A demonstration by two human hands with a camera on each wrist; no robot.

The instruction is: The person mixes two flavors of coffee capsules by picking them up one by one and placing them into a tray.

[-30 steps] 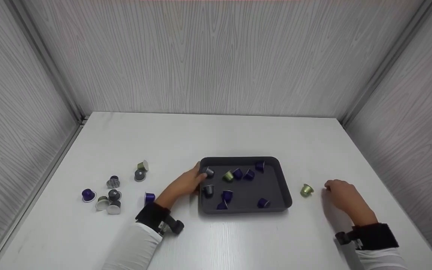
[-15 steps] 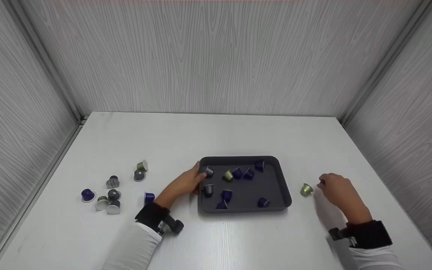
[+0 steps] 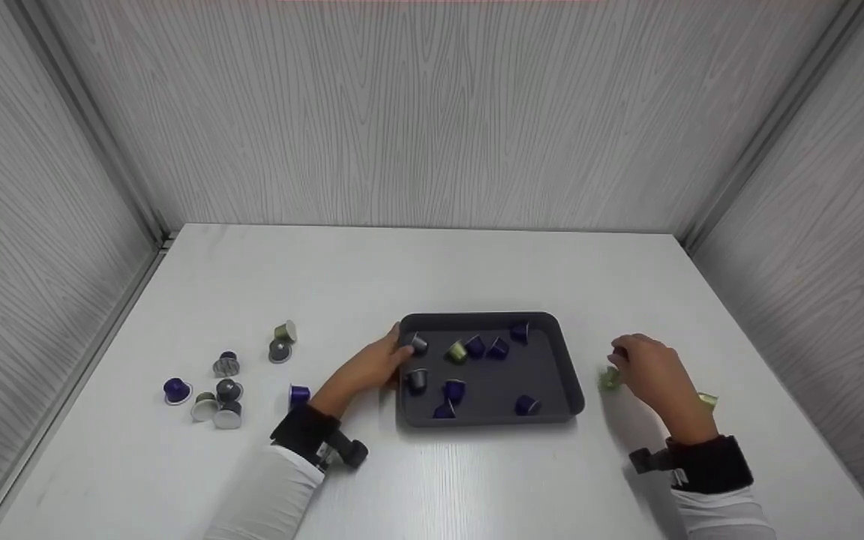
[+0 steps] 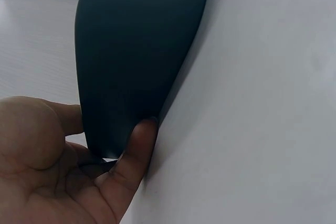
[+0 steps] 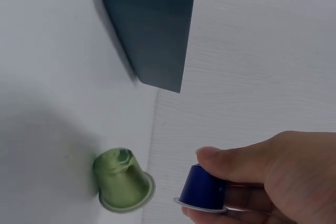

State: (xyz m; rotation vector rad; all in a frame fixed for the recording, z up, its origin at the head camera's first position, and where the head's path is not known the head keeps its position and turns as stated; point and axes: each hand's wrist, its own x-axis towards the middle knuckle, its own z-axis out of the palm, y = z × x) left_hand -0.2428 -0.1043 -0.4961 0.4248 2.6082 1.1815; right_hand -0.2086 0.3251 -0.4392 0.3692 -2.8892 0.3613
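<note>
My left hand (image 3: 368, 370) grips the left end of a dark grey tray (image 3: 571, 386), its thumb over the rim. In the left wrist view the fingers press against the tray's outer wall (image 4: 134, 51). Between thumb and fingers my right hand (image 3: 653, 375) pinches a dark blue coffee capsule (image 5: 202, 189), clear of the table in the right wrist view; the head view hides it. A green capsule (image 5: 123, 179) lies on its side near that hand, partly covered by it in the head view. Blue capsules (image 3: 528, 406), grey capsules (image 3: 417, 381) and a green capsule (image 3: 457, 352) lie in the tray.
Left of the tray are several loose capsules, among them a purple one (image 3: 176, 390), a grey one (image 3: 280, 349) and a blue one (image 3: 298, 396) by the left wrist. Another green capsule (image 3: 708, 400) shows behind the right wrist. Panel walls (image 3: 432, 112) enclose the white table (image 3: 432, 270).
My right hand has moved left, towards the tray, and now partly covers the near green capsule. Another green capsule has come into sight behind its wrist. The left hand and tray stay put.
</note>
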